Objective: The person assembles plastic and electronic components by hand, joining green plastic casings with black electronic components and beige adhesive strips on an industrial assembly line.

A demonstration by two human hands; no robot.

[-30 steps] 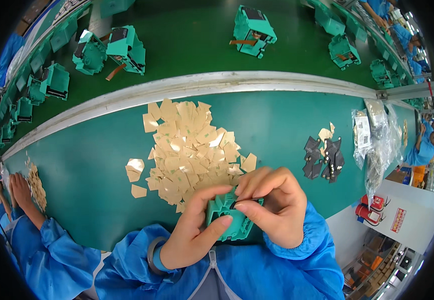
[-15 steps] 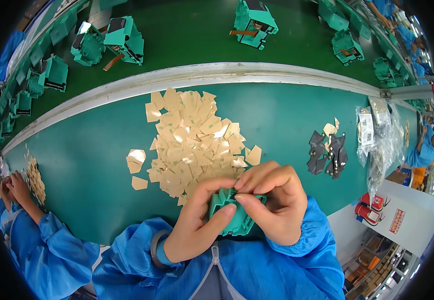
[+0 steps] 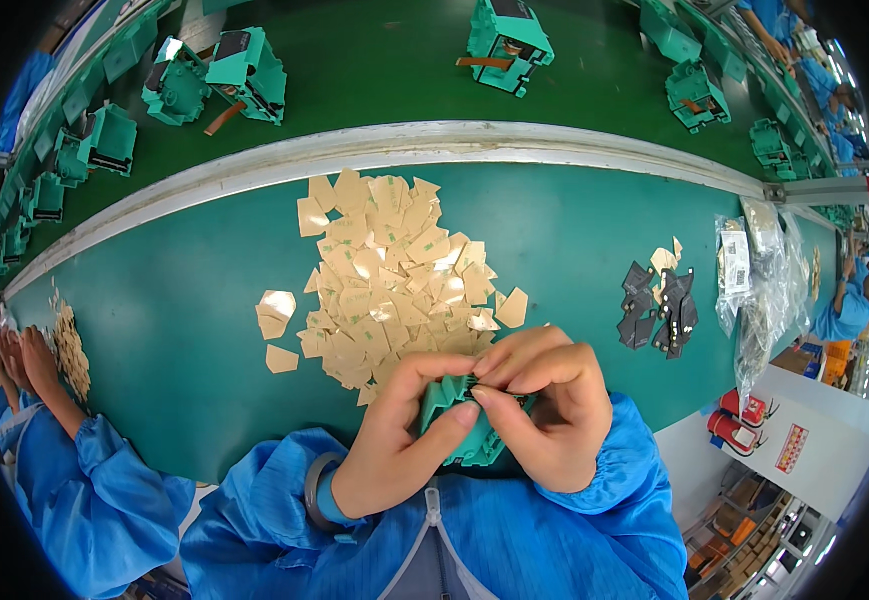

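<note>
Close to my body, a green plastic housing (image 3: 478,446) is held between both hands at the table's near side. My left hand (image 3: 394,430) is closed round its left side, thumb on the front and index finger along the top. At the housing's upper right edge, my right hand (image 3: 546,410) pinches with thumb and fingers; a small dark piece shows at the fingertips, too hidden to name. Just beyond my hands lies a large heap of tan paper-backed pieces (image 3: 384,290), with a few loose tan pieces (image 3: 280,359) to its left.
Black cut pieces (image 3: 674,310) lie to the right, near clear plastic bags (image 3: 766,290). Past a pale metal rail (image 3: 434,148), several green housings (image 3: 509,45) stand on a green surface. A co-worker's hands (image 3: 29,360) work at far left beside another tan pile (image 3: 70,355).
Both hands keep nearly the same grip on the housing, with only slight finger movement. The co-worker's hands at far left have shifted slightly.
</note>
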